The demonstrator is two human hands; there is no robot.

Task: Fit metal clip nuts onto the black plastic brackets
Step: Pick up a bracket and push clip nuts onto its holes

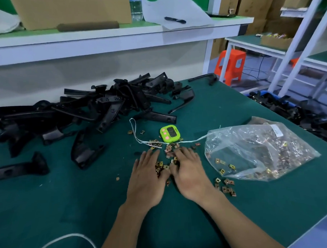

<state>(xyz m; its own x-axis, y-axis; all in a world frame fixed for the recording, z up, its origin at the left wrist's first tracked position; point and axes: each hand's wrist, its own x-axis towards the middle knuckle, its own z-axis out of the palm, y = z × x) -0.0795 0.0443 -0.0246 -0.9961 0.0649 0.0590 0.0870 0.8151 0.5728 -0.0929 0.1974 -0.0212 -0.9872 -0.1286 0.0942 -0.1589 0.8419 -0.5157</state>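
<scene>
The metal clip nuts [162,166] lie loose in a small heap near the middle of the counter [68,203], and both hands are on top of them. The left hand [148,174] and the right hand [189,174] rest palm down side by side, fingers straight and a little spread, pinching nothing. Nuts show in the gap between the hands and just beyond the fingertips. Held flat like this, the hands look to be raking or spreading the heap so that single nuts can be picked out (a judgement, since no nut is lifted).

A few stray nuts [226,186] sit apart, just right of the right wrist. Behind them, at the right, a clear plastic bag [263,147] lies on its side holding a large stock of nuts, close enough to feed the heap. Just beyond the heap stands a green timer [169,134], and a white string [134,132] trails from the bag's side past it.

The black plastic brackets [105,105] are piled on the far left of the counter, well apart from the hands, and a single bracket [20,168] lies alone at the near left. None is in a hand, so no fitting has begun. What looks like a blue bin [266,98] of black parts sits off the counter's right edge.
</scene>
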